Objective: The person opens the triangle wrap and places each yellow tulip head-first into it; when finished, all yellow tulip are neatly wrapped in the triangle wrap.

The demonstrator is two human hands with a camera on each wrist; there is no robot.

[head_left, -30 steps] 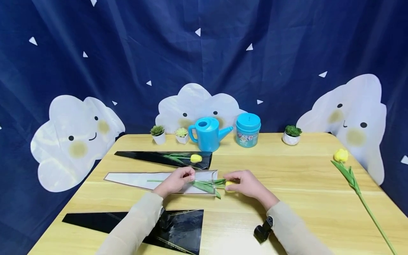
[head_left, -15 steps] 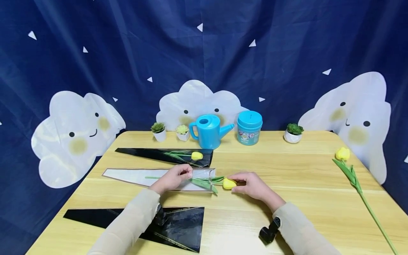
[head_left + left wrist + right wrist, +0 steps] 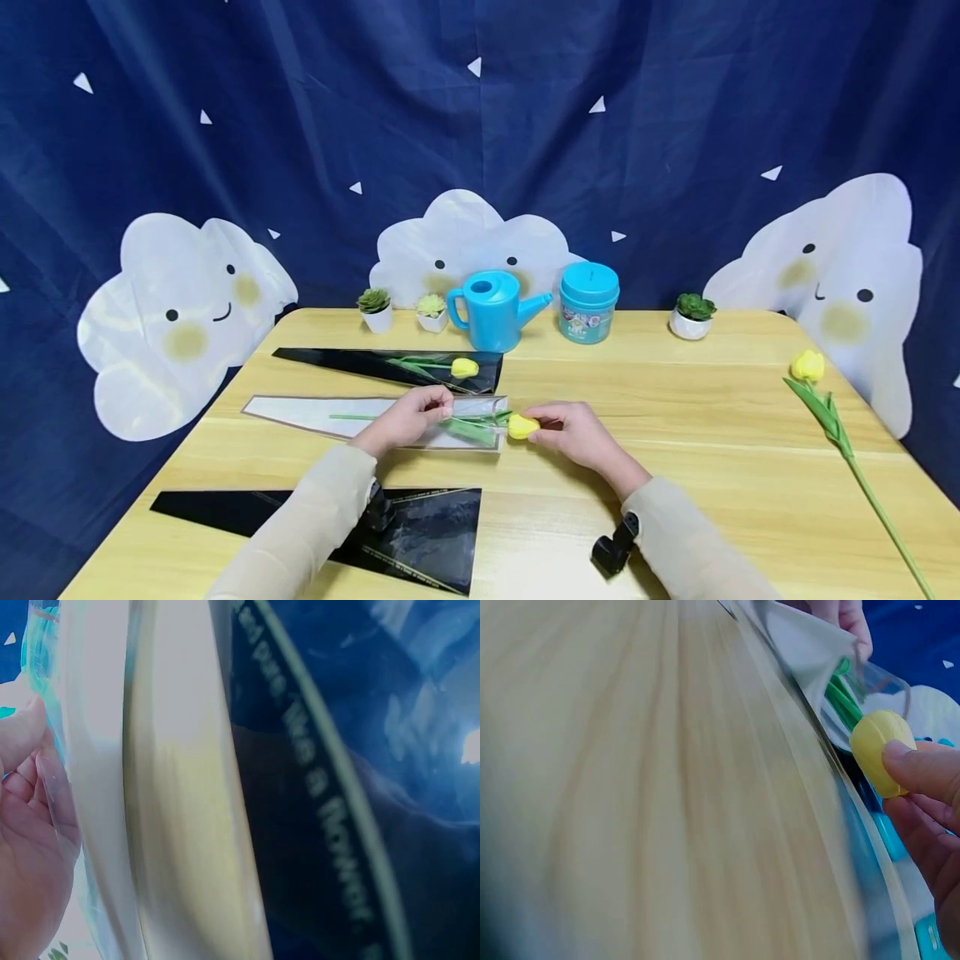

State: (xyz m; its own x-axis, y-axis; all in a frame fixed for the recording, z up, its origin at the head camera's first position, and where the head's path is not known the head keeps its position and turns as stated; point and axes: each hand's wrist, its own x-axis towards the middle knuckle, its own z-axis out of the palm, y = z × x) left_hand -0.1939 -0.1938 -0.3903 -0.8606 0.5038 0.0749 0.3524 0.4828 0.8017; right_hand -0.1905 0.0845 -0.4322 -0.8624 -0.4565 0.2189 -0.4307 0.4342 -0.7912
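In the head view, my left hand [image 3: 405, 417] pinches the clear front film of a white flower sleeve [image 3: 296, 408] near its wide mouth; the left wrist view shows that film [image 3: 60, 787] between thumb and fingers. My right hand [image 3: 581, 433] holds a yellow tulip [image 3: 521, 427] by its bloom, just outside the mouth. The tulip's green stem and leaves lie inside the sleeve, partly behind my left hand. In the right wrist view, thumb and fingers grip the bloom [image 3: 877, 750], and the mouth gapes around the green leaves [image 3: 844, 701].
Behind lies a black sleeve [image 3: 337, 364] holding another yellow tulip [image 3: 464, 368]; a black sleeve [image 3: 431, 533] lies in front. A loose tulip [image 3: 832, 421] rests at the right. Along the back stand a blue watering can [image 3: 493, 312], a blue tub [image 3: 588, 304] and small potted plants [image 3: 691, 317].
My right hand has moved left with the tulip. Its leaves have slid into the sleeve and the stem end reaches farther left. My left hand keeps its hold on the film.
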